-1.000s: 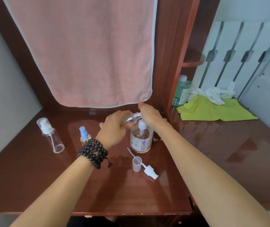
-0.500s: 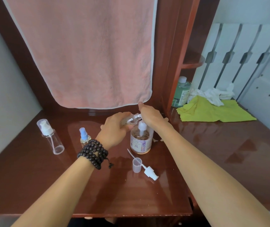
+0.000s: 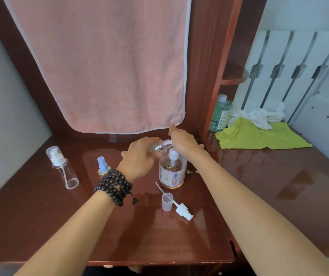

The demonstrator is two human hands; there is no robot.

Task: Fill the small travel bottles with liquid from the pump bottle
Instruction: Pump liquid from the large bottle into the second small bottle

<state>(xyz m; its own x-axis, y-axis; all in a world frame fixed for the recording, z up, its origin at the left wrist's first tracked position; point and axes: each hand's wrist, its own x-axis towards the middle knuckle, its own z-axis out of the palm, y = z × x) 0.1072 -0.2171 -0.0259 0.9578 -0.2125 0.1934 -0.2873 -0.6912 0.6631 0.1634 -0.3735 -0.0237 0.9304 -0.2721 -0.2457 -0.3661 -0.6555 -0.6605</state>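
At a dark wooden desk (image 3: pixel 179 246), a person fills a travel bottle from a pump bottle (image 3: pixel 172 172) standing upright near the middle of the surface. The left hand (image 3: pixel 139 156), a beaded bracelet (image 3: pixel 113 187) at its wrist, wraps its fingers round a small clear bottle (image 3: pixel 160 146) held tipped on its side, open neck toward the pump spout. The right hand (image 3: pixel 183 141) lies over the pump head; whether its fingers curl round the head or merely press on it cannot be told from here.

2 more travel bottles wait to the left: a clear capped one (image 3: pixel 63 168) and a smaller one with a blue sprayer (image 3: pixel 103 166), which seems to hold a little yellowish liquid. A loose cap (image 3: pixel 167 202) and a detached white sprayer (image 3: pixel 183 211) lie in front of the pump bottle.

The risk sits at the spout. The neck is narrow and hidden under the right hand, so a slight misalignment would likely send liquid down the outside and onto the glossy desk. A hard push could tip the pump bottle, and with the small bottle held this flat, liquid already inside might run back out. An arm drawn back carelessly could sweep the loose sprayer off the front edge.
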